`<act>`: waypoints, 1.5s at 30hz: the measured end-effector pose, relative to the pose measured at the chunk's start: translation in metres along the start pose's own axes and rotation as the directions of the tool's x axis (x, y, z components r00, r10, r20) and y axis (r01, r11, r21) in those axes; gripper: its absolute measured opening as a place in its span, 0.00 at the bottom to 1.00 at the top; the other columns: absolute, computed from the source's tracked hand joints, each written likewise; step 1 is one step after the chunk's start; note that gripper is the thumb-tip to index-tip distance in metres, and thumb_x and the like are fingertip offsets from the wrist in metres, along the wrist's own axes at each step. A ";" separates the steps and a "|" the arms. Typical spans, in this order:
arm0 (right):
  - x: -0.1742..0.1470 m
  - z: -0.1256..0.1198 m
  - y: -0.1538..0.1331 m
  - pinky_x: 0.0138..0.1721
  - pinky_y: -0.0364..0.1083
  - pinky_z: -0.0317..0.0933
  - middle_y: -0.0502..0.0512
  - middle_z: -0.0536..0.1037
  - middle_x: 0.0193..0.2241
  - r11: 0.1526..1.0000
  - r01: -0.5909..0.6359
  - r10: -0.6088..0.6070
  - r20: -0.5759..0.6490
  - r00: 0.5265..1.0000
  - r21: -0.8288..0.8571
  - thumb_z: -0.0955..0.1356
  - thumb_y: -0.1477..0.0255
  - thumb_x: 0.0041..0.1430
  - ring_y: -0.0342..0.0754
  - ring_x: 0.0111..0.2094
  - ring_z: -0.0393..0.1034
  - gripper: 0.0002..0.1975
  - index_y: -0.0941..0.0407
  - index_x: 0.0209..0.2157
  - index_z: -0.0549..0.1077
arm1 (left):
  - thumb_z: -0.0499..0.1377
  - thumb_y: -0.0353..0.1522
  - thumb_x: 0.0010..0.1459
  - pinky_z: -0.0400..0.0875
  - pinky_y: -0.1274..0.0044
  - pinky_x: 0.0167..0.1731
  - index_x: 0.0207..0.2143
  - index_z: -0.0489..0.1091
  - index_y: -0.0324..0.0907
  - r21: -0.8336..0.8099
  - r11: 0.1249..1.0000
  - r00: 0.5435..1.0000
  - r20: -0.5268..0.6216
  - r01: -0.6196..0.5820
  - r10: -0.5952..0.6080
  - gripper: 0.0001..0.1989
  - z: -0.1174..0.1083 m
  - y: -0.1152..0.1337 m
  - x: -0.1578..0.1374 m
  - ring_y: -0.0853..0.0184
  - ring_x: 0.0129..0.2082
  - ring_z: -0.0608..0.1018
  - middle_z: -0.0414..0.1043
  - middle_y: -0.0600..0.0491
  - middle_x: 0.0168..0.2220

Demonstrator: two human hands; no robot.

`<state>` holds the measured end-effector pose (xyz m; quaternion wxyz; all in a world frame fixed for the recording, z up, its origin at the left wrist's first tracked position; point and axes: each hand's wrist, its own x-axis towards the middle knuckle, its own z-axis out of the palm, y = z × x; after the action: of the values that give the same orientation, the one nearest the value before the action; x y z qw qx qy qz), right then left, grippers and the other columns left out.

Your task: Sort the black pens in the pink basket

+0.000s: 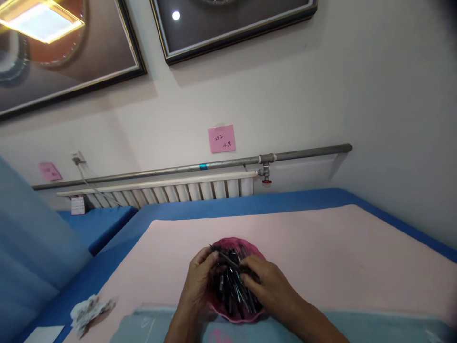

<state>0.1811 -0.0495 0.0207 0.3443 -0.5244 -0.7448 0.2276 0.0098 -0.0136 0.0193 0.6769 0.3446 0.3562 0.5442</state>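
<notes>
A pink bowl with a wavy rim (pixel 238 322) holds many slim, dark, shiny sticks (pixel 233 290), possibly pens, lying in a loose heap. Above the heap a thin dark rod (pixel 227 258) slants between my two hands, its exact kind too small to make out. My left hand (pixel 197 281) pinches its upper left end, where a few dark wisps stick out. At the other end, the fingers of my right hand (pixel 267 281) are closed around it over the right side of the bowl. Both hands cover parts of the bowl's rim.
The bowl stands on a pink sheet (pixel 314 247) over a blue bed or table (pixel 250 202), beside a greenish-blue cloth (pixel 143 328). A crumpled tissue (pixel 89 312) lies at left, near a blue curtain (pixel 28 247). Behind are a radiator (pixel 185 190) and a pipe (pixel 303 153).
</notes>
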 end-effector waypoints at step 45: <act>-0.005 -0.016 -0.006 0.28 0.42 0.56 0.49 0.73 0.26 0.996 -0.054 0.042 0.150 0.988 0.076 0.64 0.79 0.47 0.43 0.28 0.65 0.08 0.56 0.29 0.74 | 0.62 0.31 0.48 0.72 0.80 0.25 0.32 0.70 0.37 0.025 0.999 0.989 -0.139 -0.038 0.041 0.08 -0.009 0.013 0.001 0.68 0.26 0.77 0.75 0.52 0.26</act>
<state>0.1906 -0.0567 0.0341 0.3030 -0.5097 -0.7458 0.3035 -0.0041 -0.0101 0.0263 0.6355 0.3202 0.4017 0.5764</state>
